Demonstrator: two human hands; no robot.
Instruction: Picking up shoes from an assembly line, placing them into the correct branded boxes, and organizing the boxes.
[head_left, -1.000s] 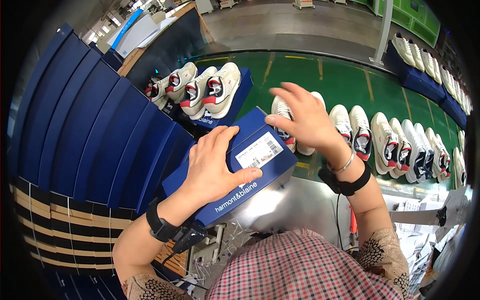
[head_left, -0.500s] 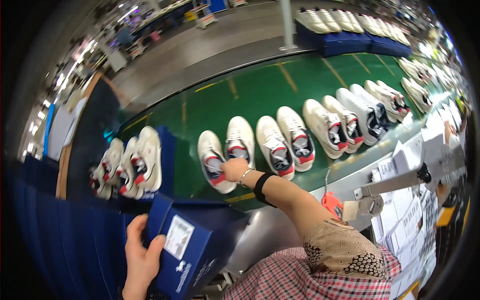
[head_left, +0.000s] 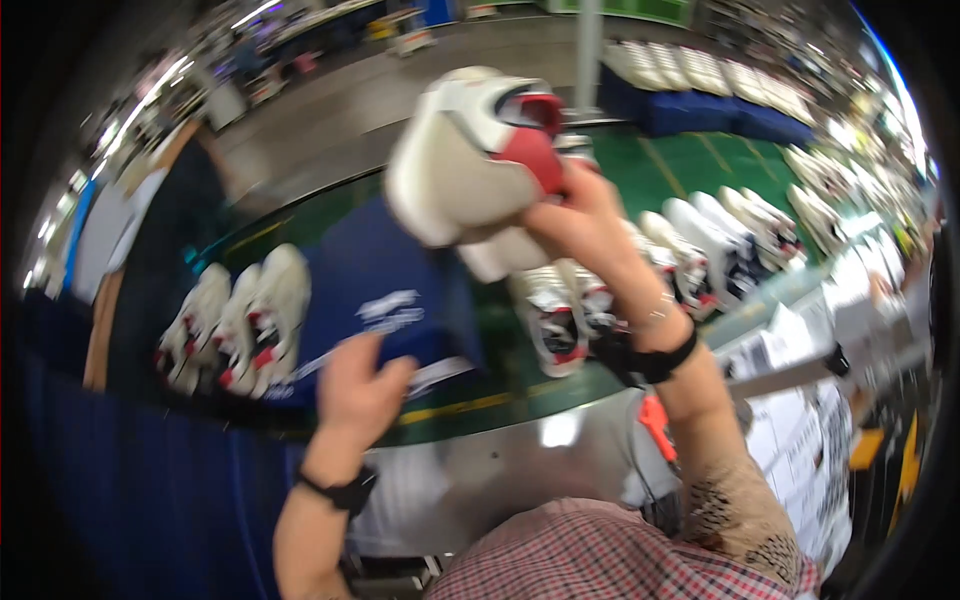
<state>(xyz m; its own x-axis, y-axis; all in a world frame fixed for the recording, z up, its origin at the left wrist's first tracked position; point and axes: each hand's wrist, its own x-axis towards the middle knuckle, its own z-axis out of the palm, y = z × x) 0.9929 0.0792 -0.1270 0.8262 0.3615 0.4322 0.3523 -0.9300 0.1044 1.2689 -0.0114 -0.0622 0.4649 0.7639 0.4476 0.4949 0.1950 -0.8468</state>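
Observation:
My right hand (head_left: 585,215) is closed round a pair of cream sneakers (head_left: 465,165) with red and navy heel parts, raised above the green belt. The nearer shoe hides most of the other. At the left of them, a dark blue shoebox (head_left: 400,270) with a white print rests on the belt, tilted in view. My left hand (head_left: 362,390) grips its near edge, thumb to the right; motion blurs the fingers. Left of the box stand several similar sneakers (head_left: 262,320). Another pair of sneakers (head_left: 555,325) sits on the belt just below my right wrist.
More sneakers (head_left: 725,240) line the green belt (head_left: 665,165) toward the right. Blue boxes (head_left: 690,112) topped with shoes stand at the far side. Paper sheets (head_left: 800,440) and a metal arm (head_left: 785,378) are at the right, near a red tool (head_left: 655,425). A dark panel (head_left: 165,250) stands at the left.
My right hand has lifted the pair of sneakers off the belt, up and away from me. My left hand has moved the shoebox forward and right onto the belt.

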